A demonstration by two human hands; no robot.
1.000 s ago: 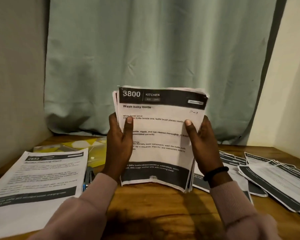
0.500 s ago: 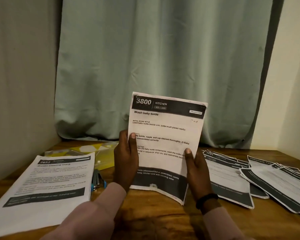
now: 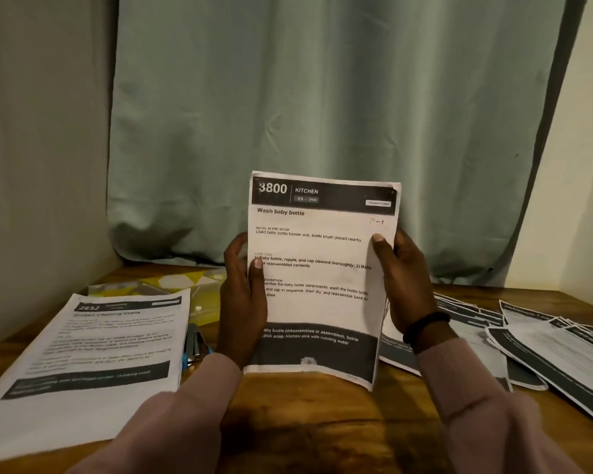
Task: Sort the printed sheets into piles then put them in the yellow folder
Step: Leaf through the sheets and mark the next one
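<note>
A: What is seen from the left across to the right?

B: A squared pile headed "2652" (image 3: pixel 86 347) is laid flat on the wooden table (image 3: pixel 308 419) at the near left. Just beyond it, at the far left, the yellow folder (image 3: pixel 172 285) is partly covered by that pile. A small blue-and-grey object (image 3: pixel 194 347) is seen between the pile and the left sleeve; what it is cannot be told.

A: And the hands?

B: The "3800 Wash baby bottle" stack (image 3: pixel 319 285) is held upright at centre, long axis vertical, its bottom edge near or on the table. Its left edge is gripped by the left hand (image 3: pixel 242 302), its right edge by the right hand (image 3: pixel 403 285), thumbs on the front, fingers curled behind.

A: Which relation governs the coming move?

B: The sorted pile and the folder lie to the left of the stack, so the left hand is judged nearer; the fanned loose sheets (image 3: pixel 545 347) lie to the right.

A: What is hidden?

B: The count of sheets held and the folder's opening are not shown; the rightmost sheets are cut off by the frame.
</note>
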